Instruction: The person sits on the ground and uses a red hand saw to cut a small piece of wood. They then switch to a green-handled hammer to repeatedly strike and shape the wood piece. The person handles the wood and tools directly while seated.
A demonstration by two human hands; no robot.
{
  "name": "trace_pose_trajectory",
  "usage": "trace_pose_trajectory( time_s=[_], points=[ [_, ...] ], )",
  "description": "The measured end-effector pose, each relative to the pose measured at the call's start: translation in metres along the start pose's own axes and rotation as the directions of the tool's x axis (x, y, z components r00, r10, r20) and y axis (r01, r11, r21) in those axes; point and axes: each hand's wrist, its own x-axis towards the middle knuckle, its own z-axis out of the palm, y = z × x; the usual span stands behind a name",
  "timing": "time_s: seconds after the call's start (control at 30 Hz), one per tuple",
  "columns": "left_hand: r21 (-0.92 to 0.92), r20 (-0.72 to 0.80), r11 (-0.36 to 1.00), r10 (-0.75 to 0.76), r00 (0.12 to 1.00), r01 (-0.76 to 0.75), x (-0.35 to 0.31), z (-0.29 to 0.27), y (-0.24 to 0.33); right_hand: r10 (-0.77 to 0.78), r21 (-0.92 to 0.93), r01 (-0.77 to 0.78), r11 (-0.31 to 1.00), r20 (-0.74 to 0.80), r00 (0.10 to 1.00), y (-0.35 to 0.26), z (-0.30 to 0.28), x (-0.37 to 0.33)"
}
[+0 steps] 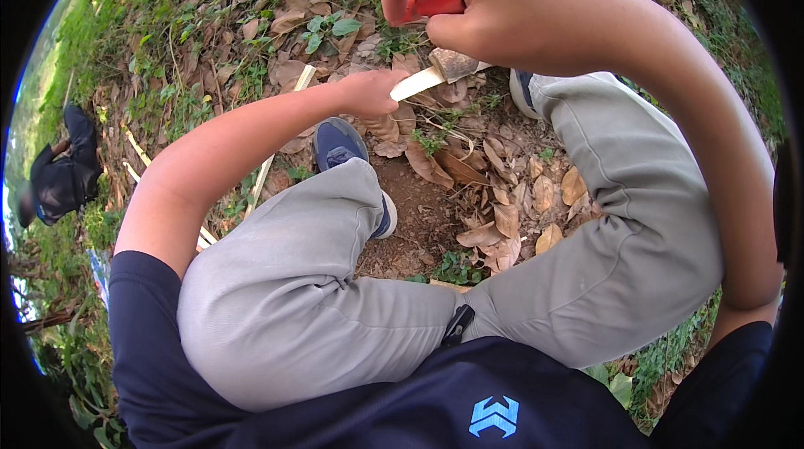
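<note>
My right hand (pixel 486 13) is raised at the upper middle, its fingers curled round a red handle (pixel 439 1). Most of the tool with that handle is hidden by the hand, so I cannot tell its kind. Lower and to the left, my left hand (pixel 375 90) is closed on a flat, pale wooden strip (pixel 417 84). The strip points up and right, toward a short, brown, bark-like piece of wood (pixel 455 64) just below my right hand. Whether strip and brown piece are joined or only overlap, I cannot tell.
Dry leaves (pixel 502 235) and bare soil (pixel 410 219) lie between my grey-trousered legs (pixel 276 281) and dark blue shoes (pixel 339 143). A long pale stick (pixel 261 177) passes behind my left arm. At far left is another person (pixel 63 168) in dark clothes.
</note>
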Motion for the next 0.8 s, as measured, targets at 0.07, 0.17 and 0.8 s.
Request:
trace_pose_trajectory(
  time_s=[0.07, 0.17, 0.8],
  points=[
    [0.041, -0.062, 0.999, 0.008, 0.998, -0.006, 0.006, 0.007, 0.007, -0.045, -0.102, 0.036, 0.994, -0.09, 0.995, 0.004, 0.009, -0.006],
    [0.134, 0.068, 0.988, -0.085, 0.994, 0.075, 0.02, 0.005, 0.011, -0.091, -0.163, 0.07, 0.984, -0.124, 0.988, 0.005, 0.01, -0.01],
    [0.356, 0.097, 0.934, -0.031, 0.995, -0.006, 0.015, -0.077, 0.02, 0.218, -0.11, -0.229, 0.967, -0.104, 0.971, -0.035, -0.014, -0.018]
  ],
)
